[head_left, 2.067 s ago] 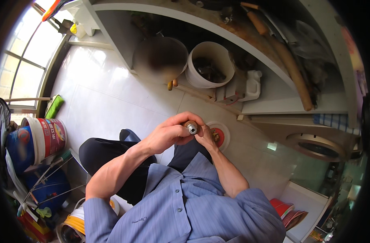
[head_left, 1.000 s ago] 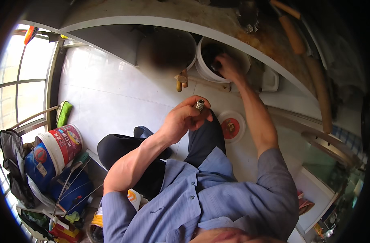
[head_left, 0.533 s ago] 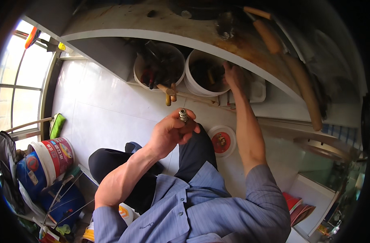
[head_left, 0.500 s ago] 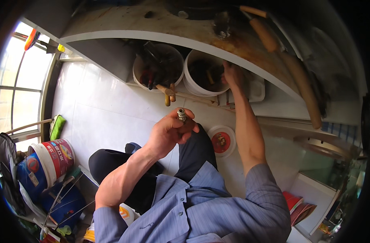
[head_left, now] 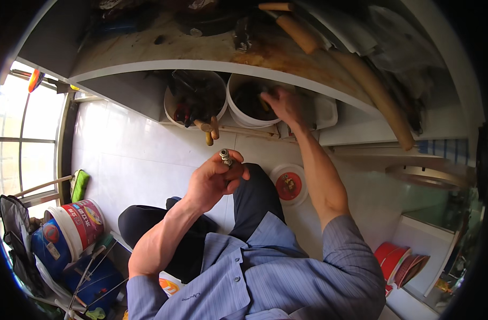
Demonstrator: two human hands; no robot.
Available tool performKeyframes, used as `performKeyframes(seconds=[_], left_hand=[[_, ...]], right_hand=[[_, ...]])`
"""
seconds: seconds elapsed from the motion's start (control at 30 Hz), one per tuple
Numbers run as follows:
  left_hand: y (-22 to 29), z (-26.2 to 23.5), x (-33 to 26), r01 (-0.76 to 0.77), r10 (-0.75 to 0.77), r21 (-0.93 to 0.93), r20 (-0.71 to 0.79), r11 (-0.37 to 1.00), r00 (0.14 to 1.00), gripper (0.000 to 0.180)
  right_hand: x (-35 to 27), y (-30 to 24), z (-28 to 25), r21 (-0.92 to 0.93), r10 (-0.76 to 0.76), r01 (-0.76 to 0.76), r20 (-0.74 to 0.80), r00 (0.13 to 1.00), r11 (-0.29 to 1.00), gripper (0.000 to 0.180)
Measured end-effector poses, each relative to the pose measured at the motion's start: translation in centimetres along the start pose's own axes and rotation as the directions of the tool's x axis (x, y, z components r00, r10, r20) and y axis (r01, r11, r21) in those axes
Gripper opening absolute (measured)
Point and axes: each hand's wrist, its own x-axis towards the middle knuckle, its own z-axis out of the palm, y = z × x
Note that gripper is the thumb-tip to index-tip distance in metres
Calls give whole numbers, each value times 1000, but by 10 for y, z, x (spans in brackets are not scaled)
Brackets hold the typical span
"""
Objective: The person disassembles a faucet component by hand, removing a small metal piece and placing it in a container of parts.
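Right hand [head_left: 284,105] shifted over white bucket [head_left: 238,109]; fingertips blurred, contents unclear.

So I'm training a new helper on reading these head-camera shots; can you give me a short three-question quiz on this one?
1. True or false: the left hand pinches a small metal fitting between its fingertips.
2. Where is the right hand?
A. flat on the floor
B. at the rim of a white bucket under the shelf
C. gripping the long wooden handle on top
3. Fill in: the neighbouring white bucket, to the left, is full of ____ with handles sticking out.

Key
1. True.
2. B; whether it grips anything inside cannot be told.
3. Tools.
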Motion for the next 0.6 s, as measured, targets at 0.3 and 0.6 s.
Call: performKeyframes(seconds=[0.3,0.6], left_hand=[[-2,-7,1,-11,11,7,8,1000,1000,28],[1,-2,-6,-74,74,21,-19,997,997,31]], right_hand=[[-55,10,11,-127,-245,218,-272,930,968,31],[-54,29,37,685,664,-688,401,632,241,35]])
